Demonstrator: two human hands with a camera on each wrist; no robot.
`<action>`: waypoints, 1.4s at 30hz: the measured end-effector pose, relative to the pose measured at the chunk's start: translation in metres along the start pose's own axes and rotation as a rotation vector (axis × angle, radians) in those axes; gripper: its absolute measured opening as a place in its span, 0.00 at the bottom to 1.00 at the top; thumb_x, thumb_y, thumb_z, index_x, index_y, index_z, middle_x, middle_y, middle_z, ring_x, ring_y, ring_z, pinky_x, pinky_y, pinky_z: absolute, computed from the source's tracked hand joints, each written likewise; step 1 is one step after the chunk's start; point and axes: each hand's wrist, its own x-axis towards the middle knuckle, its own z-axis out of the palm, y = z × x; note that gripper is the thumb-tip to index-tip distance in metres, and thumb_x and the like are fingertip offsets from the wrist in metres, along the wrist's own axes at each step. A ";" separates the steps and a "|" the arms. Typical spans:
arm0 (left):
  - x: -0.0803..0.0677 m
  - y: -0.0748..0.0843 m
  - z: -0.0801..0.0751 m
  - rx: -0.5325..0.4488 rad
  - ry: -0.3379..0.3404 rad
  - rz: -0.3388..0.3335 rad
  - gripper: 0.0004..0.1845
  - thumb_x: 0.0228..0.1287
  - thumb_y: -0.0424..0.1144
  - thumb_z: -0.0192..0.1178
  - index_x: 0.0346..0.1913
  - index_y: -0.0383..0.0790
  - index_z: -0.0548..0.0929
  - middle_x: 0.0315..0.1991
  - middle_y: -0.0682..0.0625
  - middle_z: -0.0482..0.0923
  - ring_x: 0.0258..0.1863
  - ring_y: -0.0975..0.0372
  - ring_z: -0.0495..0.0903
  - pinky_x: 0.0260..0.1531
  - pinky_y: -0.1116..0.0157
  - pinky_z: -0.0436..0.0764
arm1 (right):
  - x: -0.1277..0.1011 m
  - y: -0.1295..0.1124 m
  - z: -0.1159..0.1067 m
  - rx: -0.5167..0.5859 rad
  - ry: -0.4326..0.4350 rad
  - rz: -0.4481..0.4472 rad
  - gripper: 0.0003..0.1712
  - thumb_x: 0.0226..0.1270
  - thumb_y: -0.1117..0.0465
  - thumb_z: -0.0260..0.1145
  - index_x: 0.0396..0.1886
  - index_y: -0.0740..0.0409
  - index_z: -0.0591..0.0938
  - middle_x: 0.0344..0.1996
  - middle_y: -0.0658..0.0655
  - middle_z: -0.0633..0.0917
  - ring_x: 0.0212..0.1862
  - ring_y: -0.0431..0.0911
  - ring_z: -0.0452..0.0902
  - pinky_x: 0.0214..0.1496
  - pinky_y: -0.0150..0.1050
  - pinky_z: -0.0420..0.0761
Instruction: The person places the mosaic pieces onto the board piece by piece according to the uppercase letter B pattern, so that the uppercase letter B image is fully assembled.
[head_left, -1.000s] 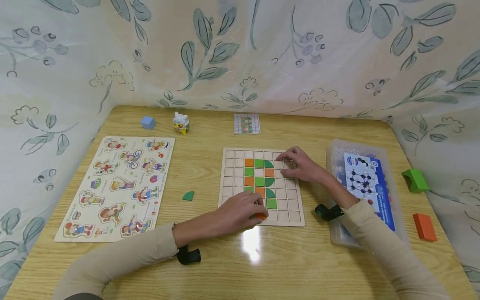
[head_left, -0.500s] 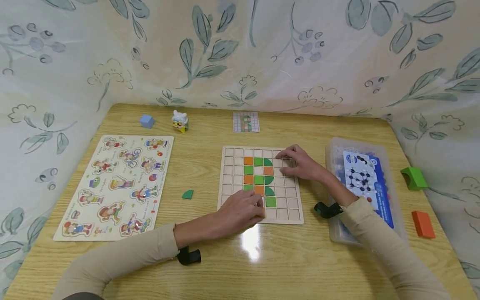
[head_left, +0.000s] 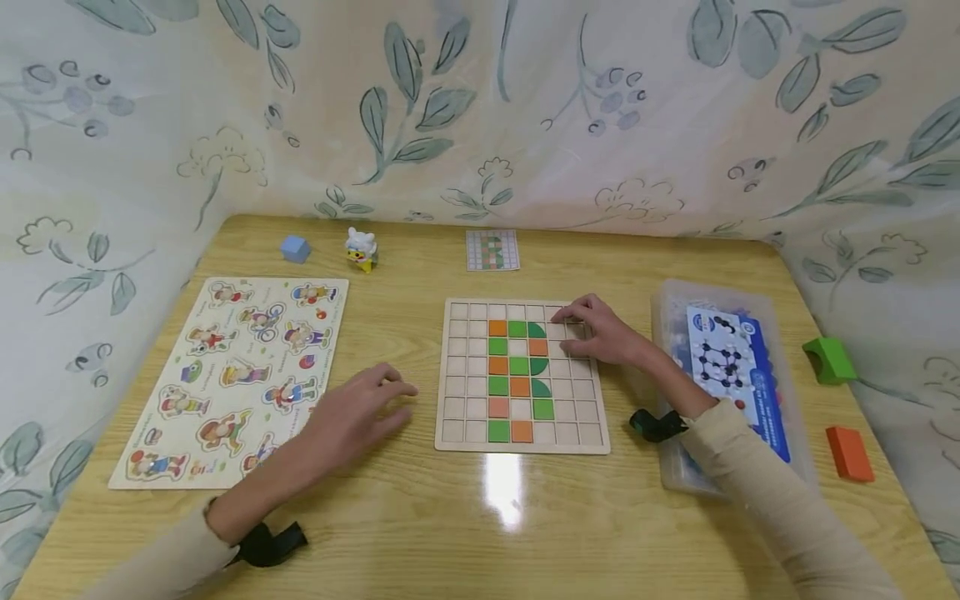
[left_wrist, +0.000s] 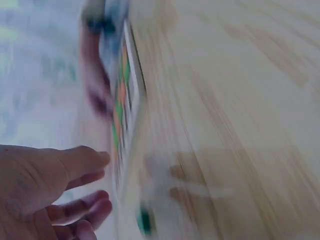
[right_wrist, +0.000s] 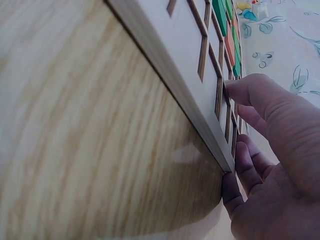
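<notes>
My left hand (head_left: 354, 421) hovers left of the wooden grid board (head_left: 455, 406), fingers loosely bent and nothing in them. In the left wrist view, a blurred dark green quarter-circle tile (left_wrist: 144, 221) lies on the table near its fingertips; the head view hides it behind the hand. Resting on the board's far right part is my right hand (head_left: 603, 333). In the right wrist view its thumb (right_wrist: 245, 90) touches the grid while other fingers lie by the board's corner. Green and orange square tiles (head_left: 498, 431) and dark green quarter-circle tiles (head_left: 540, 388) fill the board's middle columns.
A pattern card (head_left: 492, 250) lies behind the board. Left are a picture puzzle (head_left: 232, 400), a blue block (head_left: 296, 248) and a small figurine (head_left: 362, 248). Right stand a clear plastic box (head_left: 675, 454), a green arch block (head_left: 829, 360) and a red block (head_left: 850, 454).
My left hand has left the board's near edge and moved left over the table. An orange square tile now shows in the bottom row where it was. The right hand stays put.
</notes>
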 end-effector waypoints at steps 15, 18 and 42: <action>-0.022 -0.033 -0.009 -0.037 -0.094 -0.200 0.18 0.62 0.45 0.66 0.53 0.46 0.82 0.44 0.49 0.76 0.24 0.69 0.67 0.19 0.71 0.64 | -0.001 0.002 0.003 0.014 0.005 0.005 0.22 0.63 0.62 0.68 0.57 0.59 0.78 0.51 0.64 0.68 0.50 0.52 0.61 0.52 0.48 0.64; -0.021 -0.031 -0.008 -0.039 -0.088 -0.181 0.17 0.62 0.45 0.66 0.52 0.46 0.83 0.43 0.50 0.77 0.23 0.70 0.66 0.20 0.72 0.64 | -0.001 0.001 0.003 0.014 0.004 0.018 0.22 0.63 0.62 0.68 0.57 0.59 0.78 0.51 0.64 0.68 0.51 0.53 0.61 0.53 0.48 0.64; -0.018 -0.041 -0.001 -0.295 -0.137 -0.222 0.18 0.62 0.41 0.66 0.55 0.45 0.82 0.47 0.48 0.75 0.27 0.70 0.67 0.25 0.72 0.67 | 0.000 0.000 0.001 0.000 0.000 0.014 0.22 0.64 0.61 0.67 0.58 0.58 0.78 0.51 0.64 0.68 0.52 0.54 0.62 0.56 0.51 0.65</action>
